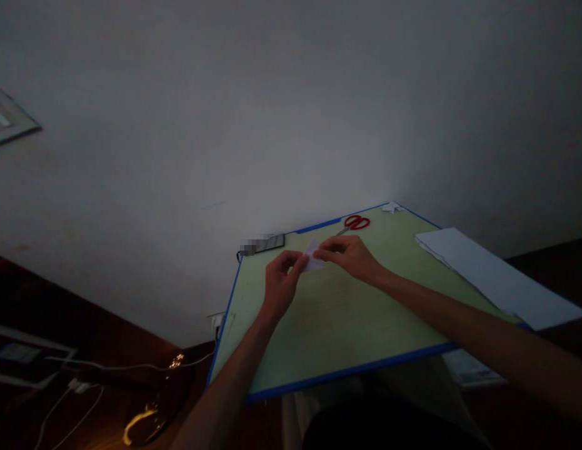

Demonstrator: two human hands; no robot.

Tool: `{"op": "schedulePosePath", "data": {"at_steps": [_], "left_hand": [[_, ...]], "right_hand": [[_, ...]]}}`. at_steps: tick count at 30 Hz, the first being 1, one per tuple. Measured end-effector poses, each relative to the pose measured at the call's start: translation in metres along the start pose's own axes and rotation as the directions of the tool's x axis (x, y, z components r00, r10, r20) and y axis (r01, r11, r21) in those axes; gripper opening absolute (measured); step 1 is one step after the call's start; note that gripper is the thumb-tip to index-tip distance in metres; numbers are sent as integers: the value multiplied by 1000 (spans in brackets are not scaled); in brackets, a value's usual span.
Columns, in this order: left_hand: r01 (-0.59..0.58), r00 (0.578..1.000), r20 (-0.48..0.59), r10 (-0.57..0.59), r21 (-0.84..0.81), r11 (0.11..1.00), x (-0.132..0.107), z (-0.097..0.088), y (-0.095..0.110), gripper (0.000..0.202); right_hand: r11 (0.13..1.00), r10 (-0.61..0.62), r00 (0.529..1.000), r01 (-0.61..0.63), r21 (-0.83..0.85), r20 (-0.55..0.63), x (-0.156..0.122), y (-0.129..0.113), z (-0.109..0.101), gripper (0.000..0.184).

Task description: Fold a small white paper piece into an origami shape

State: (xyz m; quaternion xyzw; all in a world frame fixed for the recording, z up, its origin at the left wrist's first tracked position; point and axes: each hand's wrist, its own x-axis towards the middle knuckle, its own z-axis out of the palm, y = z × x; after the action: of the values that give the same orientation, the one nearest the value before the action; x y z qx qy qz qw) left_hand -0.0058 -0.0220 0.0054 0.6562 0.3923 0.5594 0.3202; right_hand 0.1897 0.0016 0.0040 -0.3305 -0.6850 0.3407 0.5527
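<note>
Above the middle of the table, a small folded piece of white paper (pixel 313 259) is pinched between both hands. My left hand (pixel 284 278) grips its left side with thumb and fingers closed. My right hand (pixel 349 255) pinches its right side, closed in the same way. The exact folds are too small and dim to make out. Just behind my right hand lies a pair of scissors (pixel 357 222) with red handles, its blades partly hidden by the hand.
The light green table (pixel 328 319) has a blue edge and stands against a grey wall (pixel 272 125). White sheets (pixel 492 275) overhang its right side. Paper scraps (pixel 392 207) lie at the far corner, a phone-like dark object (pixel 274 241) at the back left. Cables (pixel 131 366) run at lower left.
</note>
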Motion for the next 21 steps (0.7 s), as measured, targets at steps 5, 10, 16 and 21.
{"op": "schedulePosePath", "data": {"at_steps": [5,10,16,21], "left_hand": [[18,1000,-9,-18,6,1000,-1,3,3,25],[42,999,-36,-41,30,999,-2,4,5,26],[77,994,-79,-79,-36,996,-3,7,1,29],[73,994,-73,-79,-83,994,-2,8,1,29]], "right_hand": [[990,-55,998,53,-130,-12,-2,-2,1,30],[990,-51,999,48,-135,-18,-2,-1,2,32],[1000,-3,998,5,-28,69,1,-1,-4,34],[997,-14,998,19,-70,67,2,-1,-5,27]]}}
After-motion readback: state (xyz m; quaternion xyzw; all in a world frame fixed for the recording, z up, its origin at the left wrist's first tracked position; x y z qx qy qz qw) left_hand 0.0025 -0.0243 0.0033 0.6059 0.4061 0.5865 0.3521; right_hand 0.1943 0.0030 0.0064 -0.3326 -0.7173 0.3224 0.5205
